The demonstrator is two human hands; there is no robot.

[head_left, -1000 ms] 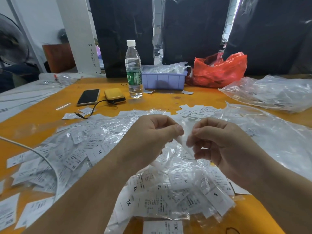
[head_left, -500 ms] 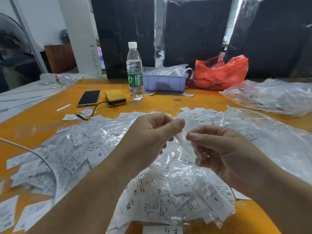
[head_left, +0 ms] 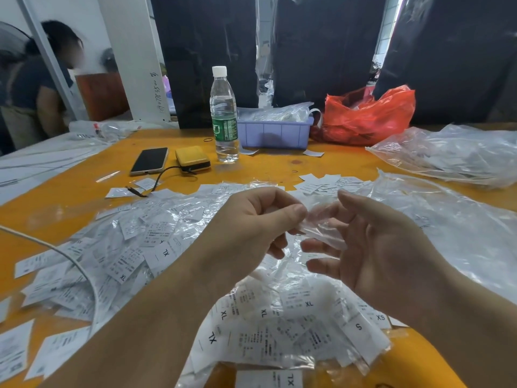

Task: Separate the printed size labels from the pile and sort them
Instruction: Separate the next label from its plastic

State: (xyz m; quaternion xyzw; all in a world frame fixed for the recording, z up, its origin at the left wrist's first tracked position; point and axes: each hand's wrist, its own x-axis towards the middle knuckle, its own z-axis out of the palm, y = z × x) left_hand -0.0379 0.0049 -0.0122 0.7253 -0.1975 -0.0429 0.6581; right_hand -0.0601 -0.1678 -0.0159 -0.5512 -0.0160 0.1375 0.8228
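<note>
Between your fingertips, your left hand (head_left: 251,219) pinched a clear sleeve (head_left: 321,228) above the label pile (head_left: 279,326); your right hand (head_left: 386,253) lay open beside it. Judged mid-separation, the next move called for drawing the label free.

Both hands raised close together — left (head_left: 251,222) pinching thumb to forefinger, right (head_left: 372,245) spread loosely.
</note>
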